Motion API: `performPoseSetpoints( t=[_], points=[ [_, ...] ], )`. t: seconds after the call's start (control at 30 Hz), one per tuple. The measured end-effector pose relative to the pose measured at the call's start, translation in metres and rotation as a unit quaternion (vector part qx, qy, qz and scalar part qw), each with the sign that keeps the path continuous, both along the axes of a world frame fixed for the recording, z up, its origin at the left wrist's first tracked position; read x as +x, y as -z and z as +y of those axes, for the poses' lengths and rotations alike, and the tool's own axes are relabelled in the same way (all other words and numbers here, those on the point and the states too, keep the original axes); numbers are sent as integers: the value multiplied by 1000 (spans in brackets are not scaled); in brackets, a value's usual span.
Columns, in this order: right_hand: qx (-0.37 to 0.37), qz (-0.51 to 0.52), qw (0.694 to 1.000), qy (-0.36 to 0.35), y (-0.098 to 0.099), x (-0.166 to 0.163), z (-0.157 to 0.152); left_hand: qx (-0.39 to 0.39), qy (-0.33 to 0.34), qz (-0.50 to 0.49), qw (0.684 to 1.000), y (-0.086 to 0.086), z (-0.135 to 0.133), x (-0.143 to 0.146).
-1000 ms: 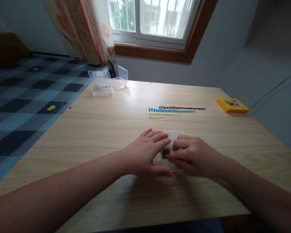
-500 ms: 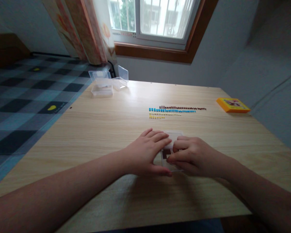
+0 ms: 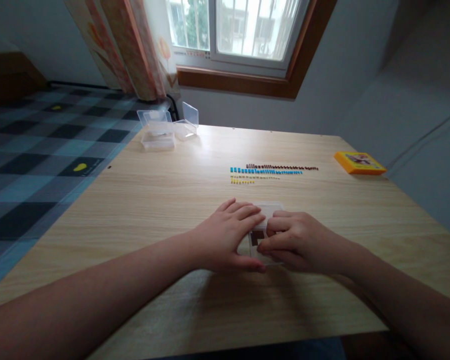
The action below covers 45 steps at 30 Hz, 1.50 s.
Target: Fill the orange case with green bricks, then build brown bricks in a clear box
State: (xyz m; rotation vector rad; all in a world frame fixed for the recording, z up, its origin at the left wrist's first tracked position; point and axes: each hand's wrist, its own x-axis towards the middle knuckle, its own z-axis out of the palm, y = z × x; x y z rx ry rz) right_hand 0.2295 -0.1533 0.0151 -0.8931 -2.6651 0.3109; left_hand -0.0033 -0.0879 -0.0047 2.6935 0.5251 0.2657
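A small clear plastic box (image 3: 270, 206), its lid laid back, lies on the table in front of me. Dark brown pieces (image 3: 256, 239) show inside its near half, partly covered by my fingers. My left hand (image 3: 228, 237) rests along the box's left side, fingers stretched out and thumb at the near edge. Over the box, my right hand (image 3: 296, 240) is closed, its fingertips pressed down beside the brown pieces. Whatever sits under those fingertips is hidden. Beyond the box, tiny brown pieces (image 3: 281, 167), blue pieces (image 3: 266, 171) and yellow pieces (image 3: 242, 182) lie in rows.
Clear open plastic boxes (image 3: 158, 140) stand at the table's far left corner. A yellow-orange box (image 3: 360, 163) with a printed top lies near the right edge. Left of the wooden table (image 3: 153, 190) is a bed with a checked cover (image 3: 60, 145). A window is behind.
Almost nothing differs. Both hands keep their places at the clear box, and the rows of small pieces look the same.
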Motion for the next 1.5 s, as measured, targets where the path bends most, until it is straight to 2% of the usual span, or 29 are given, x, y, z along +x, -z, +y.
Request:
performPoseSetpoints(
  t=[0.17, 0.3, 0.43, 0.6, 0.77, 1.07, 1.3, 1.5],
  points=[
    [-22, 74, 997, 17, -4, 6, 3, -10, -4, 0, 1000, -1, -1, -1],
    [51, 118, 988, 86, -14, 20, 21, -13, -7, -2, 1000, -2, -2, -2],
    [98, 94, 979, 149, -23, 29, 66, -14, -9, 5, 1000, -3, -2, -3],
    [102, 10, 971, 214, -23, 21, 138, -15, -8, 0, 1000, -4, -2, -4],
    [77, -61, 975, 197, -16, 13, 179, -17, -11, -1, 1000, -4, -2, -4],
    [58, -119, 975, 181, -7, 6, 201, -13, -4, -26, 1000, 3, -2, -5],
    [59, -110, 966, 226, -11, 3, 212, -15, -4, -32, 999, 4, -2, -6],
    [23, -135, 962, 238, -10, 8, 214, -11, -6, -33, 999, 5, -3, -5]
  ],
)
